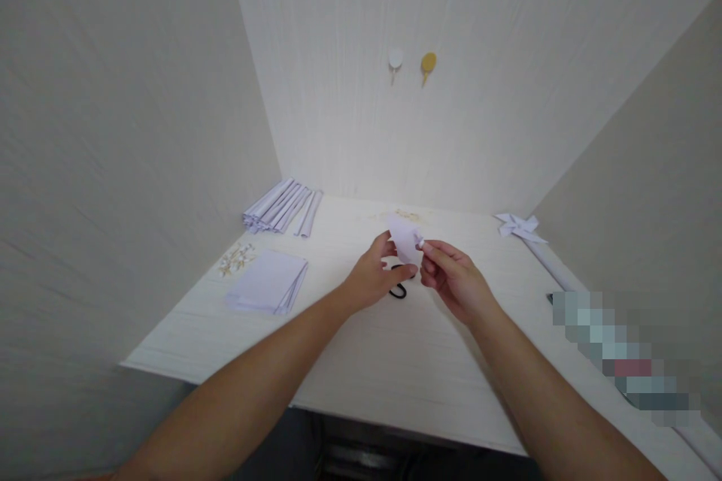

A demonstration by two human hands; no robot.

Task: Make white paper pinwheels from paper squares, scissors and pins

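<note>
Both my hands meet over the middle of the white table. My left hand and my right hand pinch a small folded piece of white paper between their fingertips, holding it a little above the tabletop. A black object, possibly scissors, lies on the table just beneath my left hand, mostly hidden by it.
A stack of white paper sheets lies at the left, with small pale bits beside it. Folded paper strips sit at the back left. A paper pinwheel rests at the back right. Two round hooks hang on the wall.
</note>
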